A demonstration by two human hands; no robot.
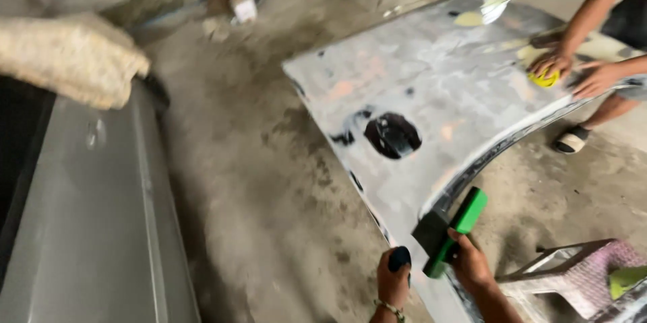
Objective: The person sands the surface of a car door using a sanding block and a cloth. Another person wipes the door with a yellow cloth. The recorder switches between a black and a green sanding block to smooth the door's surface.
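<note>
Panel (431,87): a large car body panel, sanded down to bare grey metal with patches of pale filler, lies low over the concrete floor (269,181) in front of me, its near corner at my hands. My right hand (472,263) is closed around a green sanding block (453,232), which rests on the panel's near edge. My left hand (393,277) is closed on a small dark object (399,257); what it is I cannot tell. Judging by the surface, most of the old finish is already off. A dark oval patch (392,135) near the middle and a few smaller dark spots (344,138) beside it are left, and the near edge by my block looks unfinished. At the far right corner, another person's hands work the same panel: one hand (551,63) presses a yellow pad (544,79) on the metal, the other hand (596,79) lies flat just beside it. That person's sandalled foot (573,139) stands on the floor close to the panel's right edge. To my left is a second grey panel (87,215), with a rough beige cloth (67,56) draped over its top. A pink stool (579,272) stands just right of my right arm, near enough to crowd my elbow.
</note>
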